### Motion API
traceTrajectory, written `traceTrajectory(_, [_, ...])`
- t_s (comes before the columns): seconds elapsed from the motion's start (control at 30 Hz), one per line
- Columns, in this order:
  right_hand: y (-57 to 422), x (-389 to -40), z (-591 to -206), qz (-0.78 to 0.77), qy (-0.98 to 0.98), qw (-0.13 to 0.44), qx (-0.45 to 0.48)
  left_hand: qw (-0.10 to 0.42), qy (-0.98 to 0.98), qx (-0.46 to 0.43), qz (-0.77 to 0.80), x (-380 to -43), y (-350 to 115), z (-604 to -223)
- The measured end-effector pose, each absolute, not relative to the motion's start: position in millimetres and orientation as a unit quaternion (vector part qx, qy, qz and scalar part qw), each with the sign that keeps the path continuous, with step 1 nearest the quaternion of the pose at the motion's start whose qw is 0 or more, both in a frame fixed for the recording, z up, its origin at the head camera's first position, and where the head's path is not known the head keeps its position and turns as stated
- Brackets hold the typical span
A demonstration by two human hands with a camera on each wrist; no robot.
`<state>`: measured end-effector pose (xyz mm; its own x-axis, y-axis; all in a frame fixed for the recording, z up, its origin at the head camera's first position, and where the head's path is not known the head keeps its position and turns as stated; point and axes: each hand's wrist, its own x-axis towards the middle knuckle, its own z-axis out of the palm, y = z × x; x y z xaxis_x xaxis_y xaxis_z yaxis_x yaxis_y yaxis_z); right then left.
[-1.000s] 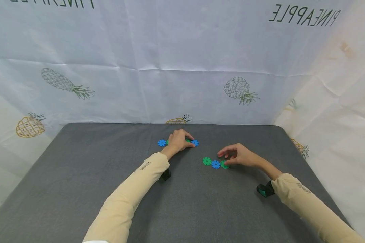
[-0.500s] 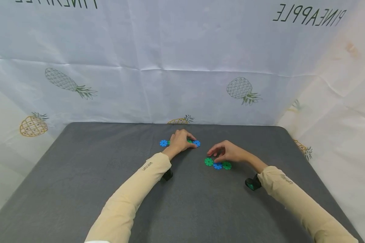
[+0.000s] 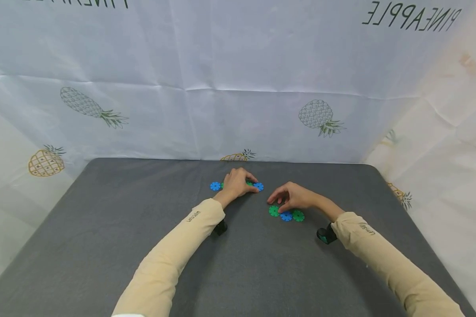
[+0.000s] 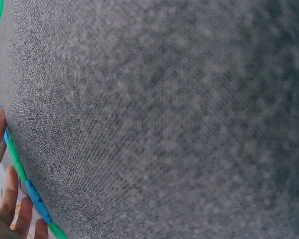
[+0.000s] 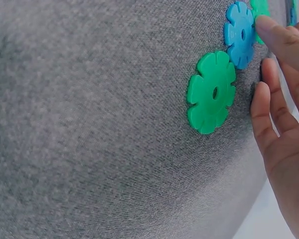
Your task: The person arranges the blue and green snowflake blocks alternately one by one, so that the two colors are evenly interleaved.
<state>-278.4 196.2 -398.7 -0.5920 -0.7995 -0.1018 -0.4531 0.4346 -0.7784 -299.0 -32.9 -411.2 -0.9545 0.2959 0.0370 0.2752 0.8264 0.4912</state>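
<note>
Toward the far edge, a row of slotted plastic building discs lies under my left hand, which hides its middle. Thumb and index finger pinch the blue disc at the right end; another blue disc shows at the left end. In the left wrist view the row's blue disc and green discs appear edge-on. My right hand, fingers loosely bent, is over a second row. Its thumb touches the edge of the left green disc. Beside that lie a blue disc and another green disc.
Both rows rest flat on a table with a dark grey cloth. A pale curtain printed with pineapples hangs behind it and along both sides. Dark wrist cameras are strapped below the sleeves.
My right hand has moved left from the right green disc, over the blue one, to the left green disc. My left hand keeps its place on the far row.
</note>
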Motion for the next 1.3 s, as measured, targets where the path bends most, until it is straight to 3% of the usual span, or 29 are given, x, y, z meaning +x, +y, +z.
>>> traceTrajectory(0.37, [195, -272, -399, -0.44, 0.776, 0.281, -0.353, 0.02, 0.955, 0.152, 0.255, -300, -34, -413])
traceTrajectory(1.1, [181, -250, -405, -0.471, 0.725, 0.293, -0.408, 0.016, 0.95, 0.16, 0.266, -299, -34, -414])
traceTrajectory(1.3, [190, -239, -404, -0.417, 0.774, 0.237, -0.412, 0.015, 0.951, 0.157, 0.267, -301, -34, -415])
